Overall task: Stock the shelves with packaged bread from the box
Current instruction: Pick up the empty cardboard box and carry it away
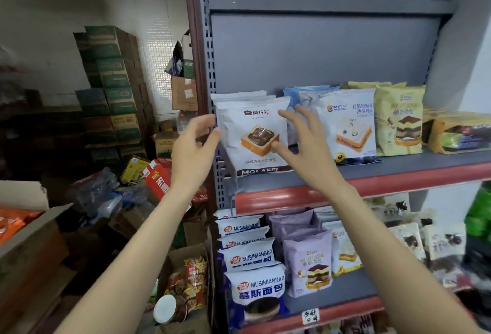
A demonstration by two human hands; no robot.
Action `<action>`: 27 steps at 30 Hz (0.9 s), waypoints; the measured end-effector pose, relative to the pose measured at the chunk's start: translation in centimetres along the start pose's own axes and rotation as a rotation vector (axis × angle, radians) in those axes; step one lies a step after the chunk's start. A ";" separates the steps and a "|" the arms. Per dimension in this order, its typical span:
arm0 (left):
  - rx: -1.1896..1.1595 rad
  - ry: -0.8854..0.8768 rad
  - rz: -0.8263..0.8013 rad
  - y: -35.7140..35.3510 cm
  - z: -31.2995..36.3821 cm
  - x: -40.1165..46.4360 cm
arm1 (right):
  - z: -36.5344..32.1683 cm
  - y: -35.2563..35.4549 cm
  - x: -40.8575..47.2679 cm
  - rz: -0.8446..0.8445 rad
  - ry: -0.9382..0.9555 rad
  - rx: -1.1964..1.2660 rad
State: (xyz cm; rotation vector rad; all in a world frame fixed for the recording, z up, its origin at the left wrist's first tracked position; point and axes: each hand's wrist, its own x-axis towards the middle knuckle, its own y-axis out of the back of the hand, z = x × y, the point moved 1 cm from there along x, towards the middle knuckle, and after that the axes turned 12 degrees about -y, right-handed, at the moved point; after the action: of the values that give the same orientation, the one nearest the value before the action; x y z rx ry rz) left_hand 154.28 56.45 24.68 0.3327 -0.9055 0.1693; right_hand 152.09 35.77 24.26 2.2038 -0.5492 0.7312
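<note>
Bread packet [253, 137] stands on shelf [398, 171] between 2 relaxed hands.

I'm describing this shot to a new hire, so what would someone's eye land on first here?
Two bare hands, the left hand and right hand, reach up on either side of a white Molafei bread packet standing at the left end of the upper shelf. Beside it stand blue-white and yellow packets, and below, a stepped row of Musimianbao packets fills the lower shelf's left end.
</note>
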 end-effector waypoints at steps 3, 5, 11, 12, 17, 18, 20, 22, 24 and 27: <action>0.003 -0.179 0.136 0.9 1.5 -2.1 | -0.9 0.2 -2.6 0.268 0.133 -0.052; 0.018 -0.309 0.149 0.9 2.4 -4.0 | -1.3 0.5 -4.8 0.431 0.221 -0.131; -0.008 -0.374 -0.144 -0.9 2.8 -13.9 | 0.9 2.4 -16.4 0.436 0.133 -0.310; 0.002 -0.289 -0.261 -1.3 2.4 -16.0 | 1.8 2.7 -18.9 0.358 0.055 -0.331; -0.037 0.231 -0.789 -3.9 -1.2 -26.9 | 7.7 4.5 -31.5 -0.132 -0.512 -0.407; -0.052 0.308 -0.850 -4.4 -1.7 -28.8 | 8.9 5.1 -33.9 -0.223 -0.635 -0.404; -0.075 0.470 -0.935 -5.6 -2.5 -32.6 | 11.0 6.5 -38.7 -0.341 -0.829 -0.380; -0.088 0.637 -0.964 -6.9 -2.4 -36.1 | 12.5 8.2 -43.0 -0.376 -0.988 -0.326; -0.088 0.782 -0.950 -8.2 -1.6 -39.5 | 13.9 10.2 -46.5 -0.350 -1.120 -0.275; -0.066 0.961 -0.872 -10.2 0.4 -45.0 | 16.7 13.4 -51.2 -0.233 -1.309 -0.154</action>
State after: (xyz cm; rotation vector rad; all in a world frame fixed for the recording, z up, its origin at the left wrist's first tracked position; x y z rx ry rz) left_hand 129.47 46.56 -12.96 0.4914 0.2264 -0.4809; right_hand 111.64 22.70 -11.44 2.2930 -0.8680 -0.9593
